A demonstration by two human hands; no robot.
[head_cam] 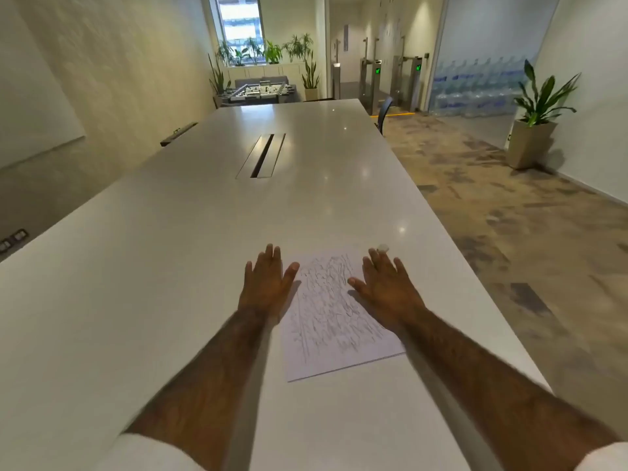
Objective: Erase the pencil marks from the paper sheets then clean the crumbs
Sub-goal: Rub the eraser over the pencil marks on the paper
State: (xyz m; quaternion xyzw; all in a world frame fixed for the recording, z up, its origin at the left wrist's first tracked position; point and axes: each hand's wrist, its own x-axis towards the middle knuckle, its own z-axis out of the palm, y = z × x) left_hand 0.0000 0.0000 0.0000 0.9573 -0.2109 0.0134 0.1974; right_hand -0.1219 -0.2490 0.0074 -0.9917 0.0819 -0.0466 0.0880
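A white paper sheet covered in grey pencil scribbles lies on the long white table, near its right edge. More sheet edges show under it at the lower right. My left hand lies flat with straight fingers at the sheet's left edge. My right hand lies flat with spread fingers on the sheet's right side. A small white eraser sits on the table just beyond my right fingertips; whether they touch it I cannot tell.
A cable slot is set into the table's middle, farther away. The table's right edge drops to a patterned carpet. A dark chair stands at the far right side, a potted plant by the wall.
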